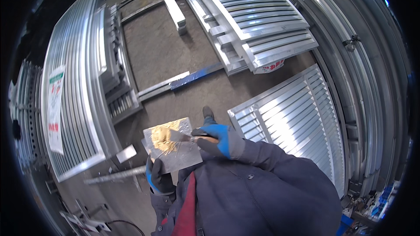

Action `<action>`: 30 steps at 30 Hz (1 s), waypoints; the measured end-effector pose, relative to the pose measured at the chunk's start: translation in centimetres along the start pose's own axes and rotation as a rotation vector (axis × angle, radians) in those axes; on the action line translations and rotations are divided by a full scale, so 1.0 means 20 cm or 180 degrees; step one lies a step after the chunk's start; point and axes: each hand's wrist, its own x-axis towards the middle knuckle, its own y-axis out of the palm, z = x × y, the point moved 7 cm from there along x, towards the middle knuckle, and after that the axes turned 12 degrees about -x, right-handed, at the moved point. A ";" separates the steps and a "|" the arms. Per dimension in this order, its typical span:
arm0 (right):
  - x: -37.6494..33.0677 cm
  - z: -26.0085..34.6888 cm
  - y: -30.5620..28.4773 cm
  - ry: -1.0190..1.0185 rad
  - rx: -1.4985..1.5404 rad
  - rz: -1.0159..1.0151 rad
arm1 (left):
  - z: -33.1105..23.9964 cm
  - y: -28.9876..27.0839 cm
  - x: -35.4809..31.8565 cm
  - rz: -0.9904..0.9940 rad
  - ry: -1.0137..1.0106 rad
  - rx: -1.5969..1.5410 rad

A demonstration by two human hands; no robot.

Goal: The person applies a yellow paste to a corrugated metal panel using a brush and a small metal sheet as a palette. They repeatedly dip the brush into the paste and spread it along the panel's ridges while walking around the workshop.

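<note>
A person in a dark blue jacket stood on a grey concrete floor point(166, 48) among stacks of silvery louvred metal panels point(297, 118). The left hand point(158, 178), in a blue and black glove, gripped the lower edge of a small flat metal plate point(181, 150) and held it out at waist height, tilted a little. The right hand point(217, 139), gloved likewise, was closed around the handle of a putty knife point(186, 137) whose blade lay on the plate. A yellowish paste point(162, 134) sat heaped on the plate's upper left part, with streaks trailing from it. To work the paste well, it seemed wise to keep the plate level and steady, draw the blade flat across it, and gather the mass toward the middle, away from the edges, where it might drip to the floor.
</note>
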 end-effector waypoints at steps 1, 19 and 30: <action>0.25 -0.03 -0.13 -0.0051 -0.0118 0.0020 | 0.02 0.11 0.24 -0.0017 0.0083 -0.0103; 2.06 -0.41 -1.65 0.0701 0.0338 -0.1064 | 0.13 1.75 2.73 0.0754 -0.1156 0.0407; 3.90 -0.73 -1.87 0.1551 0.0492 -0.1923 | 0.08 2.12 4.88 0.0789 -0.1997 0.0604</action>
